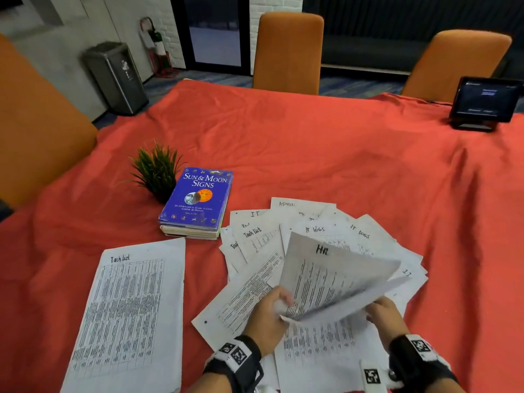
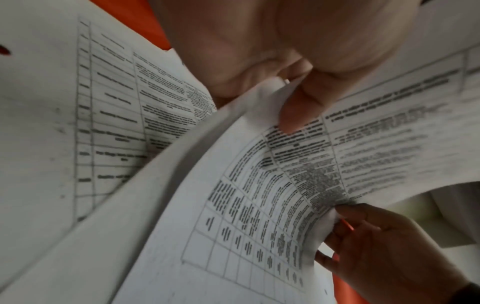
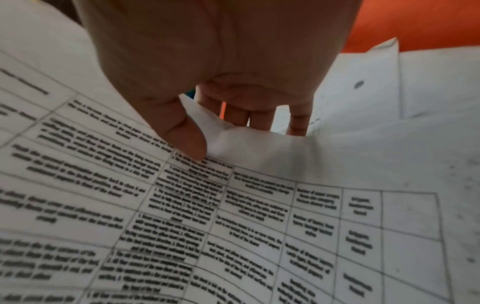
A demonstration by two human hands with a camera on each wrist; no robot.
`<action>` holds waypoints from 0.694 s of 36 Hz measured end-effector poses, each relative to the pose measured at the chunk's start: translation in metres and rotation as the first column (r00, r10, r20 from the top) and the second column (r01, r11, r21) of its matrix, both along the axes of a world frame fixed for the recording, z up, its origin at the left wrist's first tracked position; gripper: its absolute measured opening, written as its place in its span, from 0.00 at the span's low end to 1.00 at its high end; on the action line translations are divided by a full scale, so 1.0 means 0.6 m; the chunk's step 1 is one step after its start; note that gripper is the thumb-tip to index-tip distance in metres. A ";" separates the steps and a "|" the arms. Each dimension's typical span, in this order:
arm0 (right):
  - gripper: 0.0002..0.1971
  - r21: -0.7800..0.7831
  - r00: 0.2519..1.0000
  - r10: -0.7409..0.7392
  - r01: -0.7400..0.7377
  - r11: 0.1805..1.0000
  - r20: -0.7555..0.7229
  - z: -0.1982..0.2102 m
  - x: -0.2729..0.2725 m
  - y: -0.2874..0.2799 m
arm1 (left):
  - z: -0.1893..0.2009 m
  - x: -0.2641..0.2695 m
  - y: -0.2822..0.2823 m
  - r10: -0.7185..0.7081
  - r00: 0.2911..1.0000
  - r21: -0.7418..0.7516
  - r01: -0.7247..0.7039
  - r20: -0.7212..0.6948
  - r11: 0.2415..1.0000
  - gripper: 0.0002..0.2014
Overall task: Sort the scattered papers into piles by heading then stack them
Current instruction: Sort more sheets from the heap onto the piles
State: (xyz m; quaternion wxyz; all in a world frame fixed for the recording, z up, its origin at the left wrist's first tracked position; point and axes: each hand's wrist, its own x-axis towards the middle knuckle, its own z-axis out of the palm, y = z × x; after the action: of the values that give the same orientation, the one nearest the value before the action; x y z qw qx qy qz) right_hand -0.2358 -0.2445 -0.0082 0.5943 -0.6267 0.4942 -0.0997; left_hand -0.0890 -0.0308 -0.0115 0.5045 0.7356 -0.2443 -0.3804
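My two hands hold up a printed sheet headed "HR" (image 1: 331,279) above the scattered papers (image 1: 283,242) on the red cloth. The left hand (image 1: 279,303) pinches the sheet's near left corner, thumb on top (image 2: 296,111). At the near right edge the right hand (image 1: 374,307) pinches it too, thumb (image 3: 184,135) over the print and fingers underneath. The loose sheets beneath show headings IT, Admin, IT Logs and Task List. A separate sheet headed "Task List" (image 1: 127,313) lies flat to the left.
A blue book (image 1: 198,199) on a small stack sits beyond the Task List sheet, with a potted plant (image 1: 157,171) beside it. A tablet on a stand (image 1: 485,102) is at the far right. Orange chairs (image 1: 287,52) ring the table; a bin (image 1: 116,76) stands far left.
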 end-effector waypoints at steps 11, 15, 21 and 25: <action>0.04 -0.054 0.970 -0.217 0.212 0.976 -0.112 -0.039 -0.069 -0.074 | -0.012 0.033 -0.047 0.231 0.898 0.250 -0.143 -0.374 0.958 0.33; 0.03 -0.027 0.964 -0.230 0.229 0.973 -0.136 -0.052 -0.074 -0.074 | -0.004 0.036 -0.075 0.237 0.896 0.296 -0.127 -0.375 0.947 0.31; 0.05 -0.001 0.967 -0.216 0.218 0.976 -0.138 -0.055 -0.066 -0.063 | 0.006 0.025 -0.106 0.148 0.929 0.342 -0.025 -0.338 0.939 0.26; 0.04 -0.012 0.975 -0.189 0.188 0.982 -0.119 -0.038 -0.057 -0.062 | -0.009 0.015 -0.112 0.107 0.970 0.348 -0.025 -0.218 0.937 0.03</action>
State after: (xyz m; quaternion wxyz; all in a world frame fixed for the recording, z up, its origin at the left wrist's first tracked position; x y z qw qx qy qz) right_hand -0.2703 -0.2816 -0.0313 0.5511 -0.5821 0.5861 -0.1181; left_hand -0.0803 -0.0981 -0.0171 0.4064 0.7702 -0.0880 -0.4837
